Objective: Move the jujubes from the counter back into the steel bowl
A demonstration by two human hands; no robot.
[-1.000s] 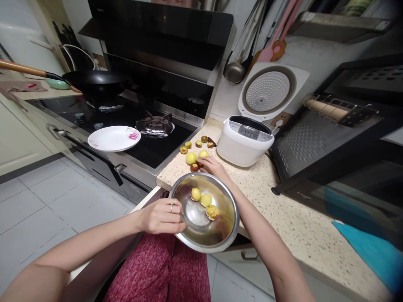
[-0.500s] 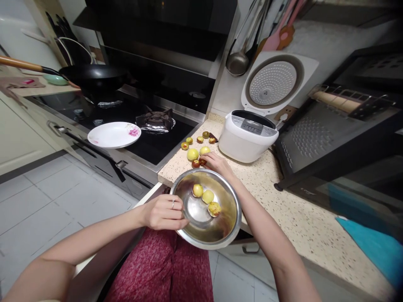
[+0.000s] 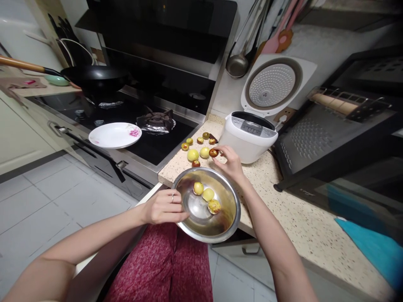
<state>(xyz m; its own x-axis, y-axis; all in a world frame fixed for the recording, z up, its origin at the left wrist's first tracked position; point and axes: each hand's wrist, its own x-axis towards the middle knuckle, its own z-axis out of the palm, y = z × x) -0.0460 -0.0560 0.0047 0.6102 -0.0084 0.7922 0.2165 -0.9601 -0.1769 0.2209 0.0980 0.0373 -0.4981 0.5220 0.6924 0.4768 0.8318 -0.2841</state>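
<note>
My left hand (image 3: 165, 206) grips the left rim of a steel bowl (image 3: 226, 222), which is tilted toward me at the counter's front edge. Inside it lie a few yellow-green jujubes (image 3: 208, 194), one of them with brown patches. Above the bowl's far rim, my right hand (image 3: 230, 162) pinches a dark reddish-brown jujube (image 3: 213, 153) between thumb and fingertips. Several more fruits are scattered on the counter just beyond: pale green jujubes (image 3: 192, 155), a red-brown jujube (image 3: 195, 163) near the rim, and smaller mottled ones (image 3: 185, 146) farther back.
An open white rice cooker (image 3: 247, 140) stands behind my right hand. To the left, a white flowered plate (image 3: 115, 135) sits on the black stove's front edge, with a wok (image 3: 94, 73) beyond. A dark oven (image 3: 340, 159) and a blue cloth (image 3: 368, 247) are at the right.
My right hand has lifted the dark brown jujube off the counter and moved slightly right with it. My left hand still holds the bowl, which has barely shifted.
</note>
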